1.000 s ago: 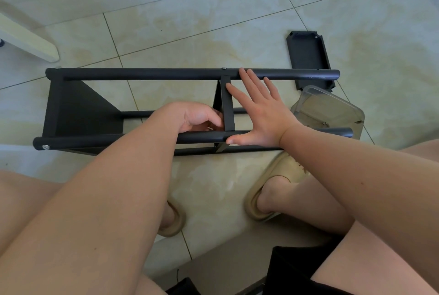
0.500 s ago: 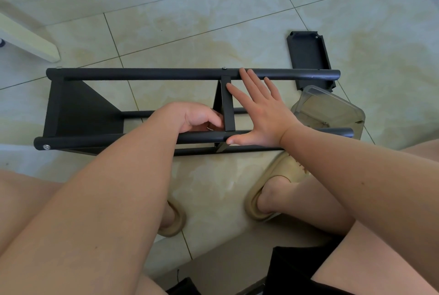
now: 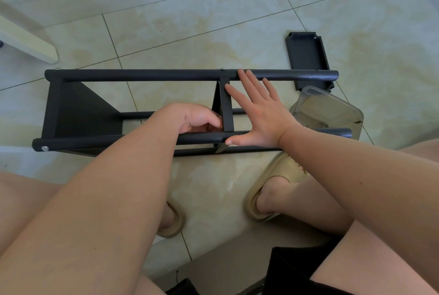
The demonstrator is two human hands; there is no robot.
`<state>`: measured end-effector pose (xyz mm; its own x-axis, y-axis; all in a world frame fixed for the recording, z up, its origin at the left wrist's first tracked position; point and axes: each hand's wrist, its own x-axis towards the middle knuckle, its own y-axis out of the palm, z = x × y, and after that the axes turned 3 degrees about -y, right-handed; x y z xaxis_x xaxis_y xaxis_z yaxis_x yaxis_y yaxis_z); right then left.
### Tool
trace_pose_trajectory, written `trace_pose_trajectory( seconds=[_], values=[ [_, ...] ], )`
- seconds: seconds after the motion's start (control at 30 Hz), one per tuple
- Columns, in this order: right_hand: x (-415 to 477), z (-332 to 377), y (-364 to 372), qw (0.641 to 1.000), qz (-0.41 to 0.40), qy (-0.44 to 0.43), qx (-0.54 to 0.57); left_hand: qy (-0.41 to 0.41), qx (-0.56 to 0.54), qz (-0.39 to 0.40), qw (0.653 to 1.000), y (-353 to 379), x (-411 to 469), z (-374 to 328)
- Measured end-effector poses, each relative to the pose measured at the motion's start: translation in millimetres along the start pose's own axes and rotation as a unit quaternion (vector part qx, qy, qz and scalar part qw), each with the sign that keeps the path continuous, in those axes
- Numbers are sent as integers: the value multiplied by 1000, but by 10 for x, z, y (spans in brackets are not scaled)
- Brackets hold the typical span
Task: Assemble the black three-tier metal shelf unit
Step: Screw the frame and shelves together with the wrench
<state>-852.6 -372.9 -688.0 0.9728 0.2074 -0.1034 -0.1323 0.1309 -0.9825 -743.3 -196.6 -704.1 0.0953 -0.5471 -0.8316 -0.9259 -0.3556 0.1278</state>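
The black shelf frame [image 3: 142, 75] lies on its side on the tiled floor, its poles running left to right. One shelf panel [image 3: 78, 112] is fixed at the left end and a middle shelf panel [image 3: 226, 114] stands between the poles. My left hand [image 3: 197, 117] is curled where the middle panel meets the near pole [image 3: 95, 141], its fingertips pinching something small that I cannot make out. My right hand [image 3: 259, 116] lies flat with straight fingers against the right side of the middle panel, thumb on the near pole.
A loose black shelf panel [image 3: 306, 55] lies on the floor beyond the frame's right end. A clear plastic container [image 3: 332, 109] sits by it, partly behind the near pole. My feet in tan sandals [image 3: 273, 176] are just in front of the frame. A white furniture leg [image 3: 28, 45] stands far left.
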Motion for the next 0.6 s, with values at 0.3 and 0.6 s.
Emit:
trace_pose_trajectory(
  seconds=[0.3, 0.6],
  values=[
    [-3, 4, -1, 1000, -4, 2, 4, -27, 24, -13, 999, 3, 27, 6],
    [1, 0, 5, 1000, 1, 1, -4, 29, -57, 11, 998, -16, 10, 25]
  ],
)
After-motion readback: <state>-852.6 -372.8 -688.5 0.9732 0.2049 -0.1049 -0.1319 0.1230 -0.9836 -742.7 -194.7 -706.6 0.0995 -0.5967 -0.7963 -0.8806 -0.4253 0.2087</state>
